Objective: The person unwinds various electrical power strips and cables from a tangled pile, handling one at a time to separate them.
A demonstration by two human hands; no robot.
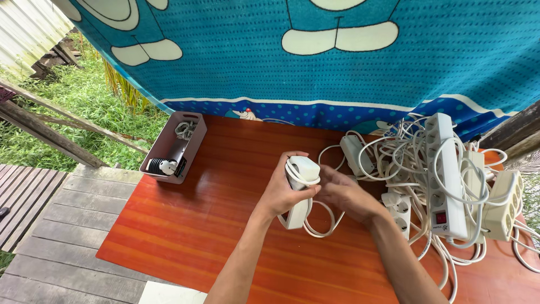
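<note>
Both hands at work over the middle of the desk, close together. Left hand clamped around a white power strip, fingers wrapped about its body, thumb side toward the wearer. Right hand just beside it, touching the strip's right edge, fingers curled in; whether pinching the cord or only resting on it, cannot tell. White cord wound across the strip's upper end and looping out below and to the right, onto the desk.

Strip's long axis near upright in the view, running away from the wearer, top end tilted slightly rightward. Held between the two hands, lifted at its far end, lower end close to the desk surface. Left hand the carrying one; right hand nearer the loose loop.

Further out, to the right: a tangled heap of white power strips and cords, near the right hand. To the far left, well apart: a pale bin at the desk's edge, with coiled cords inside. Behind, a blue patterned cloth hanging.
</note>
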